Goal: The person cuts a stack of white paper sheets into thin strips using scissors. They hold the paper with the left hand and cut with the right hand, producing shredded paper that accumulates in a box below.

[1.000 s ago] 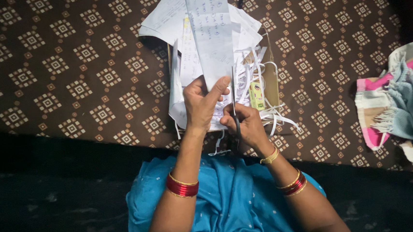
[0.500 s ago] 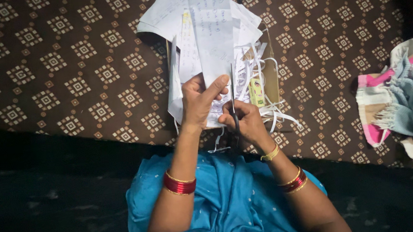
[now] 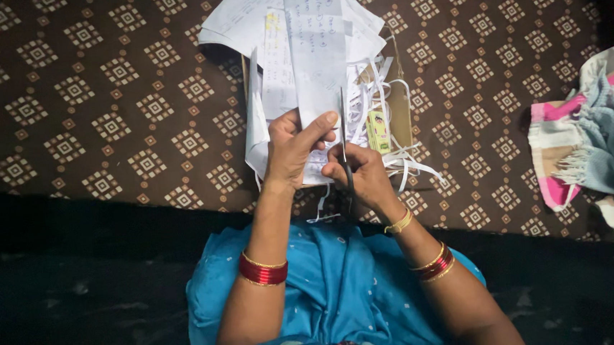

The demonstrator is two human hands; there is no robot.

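My left hand [image 3: 292, 150] pinches the near end of a long white sheet of written paper [image 3: 318, 49] that stretches away from me. My right hand [image 3: 361, 174] grips a pair of scissors [image 3: 344, 142], whose blades point up along the right edge of that sheet. Under both hands lies a pile of white papers [image 3: 246, 18] and several thin cut paper strips [image 3: 388, 98] on a flat cardboard box [image 3: 402, 115]. Red and gold bangles ring both wrists.
A brown patterned mat [image 3: 100, 100] covers the floor. A small yellow-green packet [image 3: 377, 131] lies among the strips. Folded pink, white and blue cloth [image 3: 600, 137] sits at the right edge. My blue garment [image 3: 329, 286] fills the lower middle.
The scissor blades have advanced a little farther up the sheet's right edge. Both hands have kept their grips; the view has shifted slightly.
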